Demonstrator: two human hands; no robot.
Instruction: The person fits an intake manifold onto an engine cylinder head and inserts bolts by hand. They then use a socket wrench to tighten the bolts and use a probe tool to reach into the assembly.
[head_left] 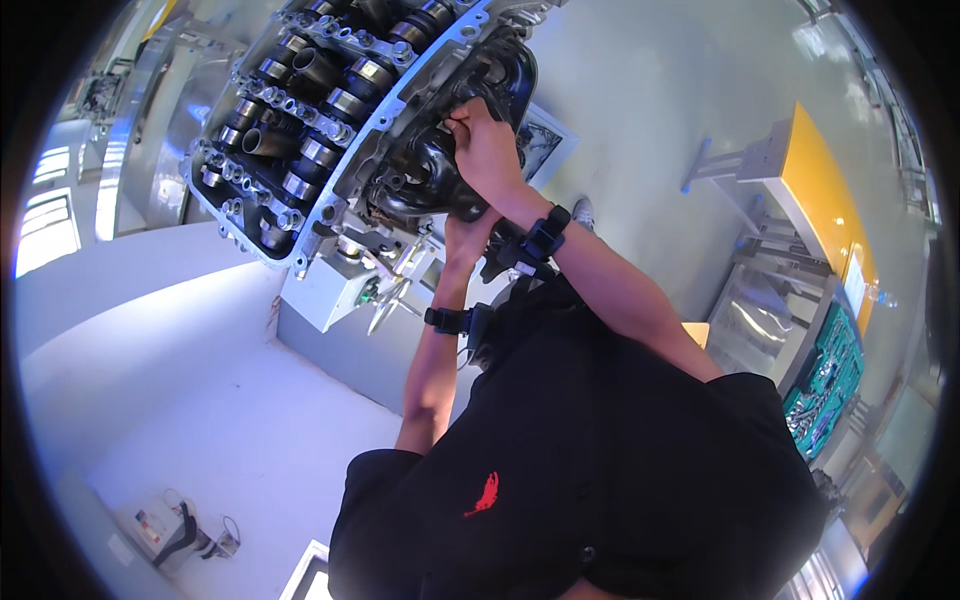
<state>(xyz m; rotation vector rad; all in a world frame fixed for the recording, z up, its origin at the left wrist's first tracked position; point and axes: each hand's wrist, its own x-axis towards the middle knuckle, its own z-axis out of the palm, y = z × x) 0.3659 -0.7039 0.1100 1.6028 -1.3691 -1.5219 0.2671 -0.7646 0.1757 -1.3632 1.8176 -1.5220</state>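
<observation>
A car engine's cylinder head [325,120] with two rows of camshaft lobes fills the upper left. Along its right side runs a black manifold [430,165] with curved runners. My right hand [488,155] lies over the manifold, thumb and fingers pinched together at its upper face; whatever is between them is too small to make out. My left hand [467,240] reaches up against the manifold's lower edge. Its fingers are hidden behind the manifold and my right wrist, so their grip does not show. A black band sits on each wrist.
Below the engine are a pale box [325,290] and a metal handwheel [392,300] on the stand. At right stands a yellow-topped workbench [815,190], with a green tool case [832,365] of sockets near it. A white wall [230,390] is at left.
</observation>
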